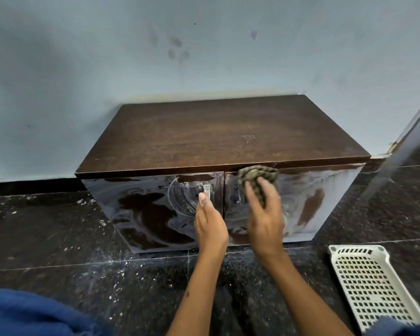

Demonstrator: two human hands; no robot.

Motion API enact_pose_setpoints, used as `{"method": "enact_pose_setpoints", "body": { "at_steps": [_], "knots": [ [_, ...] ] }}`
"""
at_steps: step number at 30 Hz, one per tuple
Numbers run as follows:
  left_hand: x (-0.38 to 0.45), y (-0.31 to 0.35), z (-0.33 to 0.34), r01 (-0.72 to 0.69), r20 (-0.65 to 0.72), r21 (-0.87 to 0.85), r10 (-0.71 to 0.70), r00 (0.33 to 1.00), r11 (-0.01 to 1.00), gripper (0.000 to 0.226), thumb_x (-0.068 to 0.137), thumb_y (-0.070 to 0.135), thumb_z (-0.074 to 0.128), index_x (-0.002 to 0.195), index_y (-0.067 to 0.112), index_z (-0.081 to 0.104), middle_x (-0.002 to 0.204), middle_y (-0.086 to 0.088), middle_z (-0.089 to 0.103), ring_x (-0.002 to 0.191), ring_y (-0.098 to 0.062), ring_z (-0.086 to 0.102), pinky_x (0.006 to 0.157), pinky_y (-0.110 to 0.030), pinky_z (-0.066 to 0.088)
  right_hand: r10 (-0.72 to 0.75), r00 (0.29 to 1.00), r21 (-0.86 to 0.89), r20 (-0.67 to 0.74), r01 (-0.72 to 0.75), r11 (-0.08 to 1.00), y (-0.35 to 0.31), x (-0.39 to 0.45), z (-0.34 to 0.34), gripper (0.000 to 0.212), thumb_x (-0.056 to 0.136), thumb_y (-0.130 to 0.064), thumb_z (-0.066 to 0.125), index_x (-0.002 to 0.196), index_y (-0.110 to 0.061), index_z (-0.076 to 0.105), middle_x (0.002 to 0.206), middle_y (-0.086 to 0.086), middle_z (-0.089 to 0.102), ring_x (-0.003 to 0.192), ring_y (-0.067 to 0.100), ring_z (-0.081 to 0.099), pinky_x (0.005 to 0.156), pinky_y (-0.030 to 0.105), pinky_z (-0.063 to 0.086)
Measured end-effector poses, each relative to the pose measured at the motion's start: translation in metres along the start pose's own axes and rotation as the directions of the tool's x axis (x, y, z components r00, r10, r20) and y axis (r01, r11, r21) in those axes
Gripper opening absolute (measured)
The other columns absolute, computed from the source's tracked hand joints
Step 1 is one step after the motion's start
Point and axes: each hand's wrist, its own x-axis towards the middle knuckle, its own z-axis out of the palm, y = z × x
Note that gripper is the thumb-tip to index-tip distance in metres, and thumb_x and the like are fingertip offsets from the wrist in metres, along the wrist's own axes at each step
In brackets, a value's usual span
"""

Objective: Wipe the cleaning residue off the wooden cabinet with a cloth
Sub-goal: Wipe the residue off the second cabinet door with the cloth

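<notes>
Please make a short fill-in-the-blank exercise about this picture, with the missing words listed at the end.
1. The right hand presses a cloth against the ____ door of the cabinet.
2. The left hand touches the left door near its ____ handle.
3. A white plastic basket lies on the dark ____.
4. White residue streaks the cabinet's ____ face.

Missing words: right; metal; floor; front
</notes>
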Motion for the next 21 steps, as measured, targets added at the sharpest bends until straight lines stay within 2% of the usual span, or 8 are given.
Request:
{"method": "enact_pose_setpoints", "body": {
  "at_steps": [3, 6, 9, 11, 14, 16, 18, 21],
  "knots": [
    [0.001, -0.001, -0.001, -0.020, 0.020, -0.005, 0.020, 1.000, 1.000, 0.059, 0.097, 0.051, 0.015, 0.143, 0.020, 0.037, 0.150, 0.000, 0.034, 0.140, -0.016, 0.026, 0.117, -0.038, 0.016, -0.117, 0.990, -0.144, 0.085, 0.128, 0.981, -0.016, -0.004, 0.013, 0.047, 0.074, 0.010, 0.064, 0.119, -0.004, 0.064, 0.129, 0.021, 0.057, 0.119, 0.040, 0.054, 0.090, 0.051, 0.051],
    [0.005, -0.002, -0.004, -0.015, 0.051, -0.027, 0.016, 0.999, 1.000, 0.059, 0.098, 0.050, 0.014, 0.141, 0.018, 0.040, 0.149, -0.003, 0.037, 0.139, -0.016, 0.029, 0.117, -0.037, 0.017, -0.143, 0.988, -0.232, 0.055, 0.152, 0.961, -0.013, -0.004, 0.009, 0.045, 0.079, -0.002, 0.040, 0.114, -0.005, 0.068, 0.124, 0.018, 0.061, 0.112, 0.038, 0.060, 0.082, 0.048, 0.055],
    [0.006, -0.003, -0.007, 0.019, 0.070, -0.032, -0.017, 0.997, 0.999, 0.061, 0.097, 0.052, 0.014, 0.142, 0.018, 0.039, 0.149, -0.002, 0.036, 0.139, -0.016, 0.029, 0.115, -0.035, 0.017, -0.028, 0.999, -0.261, -0.024, 0.021, 0.965, -0.004, -0.004, 0.002, 0.044, 0.077, 0.007, 0.050, 0.116, -0.004, 0.066, 0.126, 0.020, 0.060, 0.114, 0.041, 0.057, 0.085, 0.051, 0.053],
    [0.004, -0.003, -0.006, -0.002, 0.086, -0.015, 0.003, 0.996, 1.000, 0.060, 0.097, 0.052, 0.014, 0.143, 0.021, 0.037, 0.150, 0.001, 0.034, 0.139, -0.014, 0.027, 0.115, -0.034, 0.016, 0.059, 0.995, -0.230, -0.080, -0.076, 0.970, -0.008, 0.002, 0.002, 0.054, 0.067, 0.018, 0.058, 0.117, -0.001, 0.065, 0.127, 0.022, 0.058, 0.117, 0.043, 0.054, 0.088, 0.053, 0.050],
    [0.002, -0.004, -0.004, -0.070, 0.091, 0.026, 0.068, 0.994, 0.997, 0.057, 0.098, 0.049, 0.013, 0.145, 0.022, 0.032, 0.152, 0.005, 0.030, 0.141, -0.010, 0.023, 0.118, -0.033, 0.014, -0.089, 0.996, -0.230, -0.004, 0.086, 0.969, -0.019, 0.001, 0.008, 0.048, 0.075, 0.010, 0.049, 0.119, -0.002, 0.065, 0.128, 0.021, 0.058, 0.117, 0.042, 0.055, 0.089, 0.053, 0.049],
    [0.001, -0.007, -0.004, -0.094, 0.098, 0.063, 0.088, 0.991, 0.994, 0.057, 0.098, 0.048, 0.013, 0.146, 0.022, 0.029, 0.153, 0.006, 0.027, 0.141, -0.008, 0.021, 0.117, -0.031, 0.013, -0.160, 0.983, -0.227, 0.086, 0.176, 0.958, -0.019, -0.004, 0.010, 0.045, 0.073, 0.006, 0.063, 0.117, -0.004, 0.067, 0.126, 0.018, 0.060, 0.115, 0.039, 0.058, 0.086, 0.051, 0.053],
    [0.002, -0.008, -0.005, -0.104, 0.117, 0.087, 0.093, 0.989, 0.991, 0.057, 0.098, 0.048, 0.013, 0.147, 0.023, 0.028, 0.153, 0.007, 0.026, 0.141, -0.008, 0.020, 0.114, -0.025, 0.012, -0.114, 0.987, -0.214, 0.112, 0.136, 0.967, -0.018, -0.009, 0.008, 0.047, 0.069, 0.008, 0.068, 0.115, -0.002, 0.067, 0.125, 0.019, 0.061, 0.114, 0.040, 0.058, 0.084, 0.052, 0.053],
    [0.002, -0.009, -0.007, -0.144, 0.158, 0.153, 0.120, 0.980, 0.978, 0.057, 0.097, 0.049, 0.012, 0.147, 0.025, 0.025, 0.154, 0.009, 0.022, 0.141, -0.007, 0.018, 0.105, -0.018, 0.010, 0.090, 0.996, -0.096, 0.003, -0.089, 0.991, -0.019, -0.011, 0.007, 0.050, 0.074, 0.016, 0.063, 0.121, 0.002, 0.061, 0.129, 0.024, 0.055, 0.118, 0.044, 0.053, 0.089, 0.055, 0.050]
  ]
}}
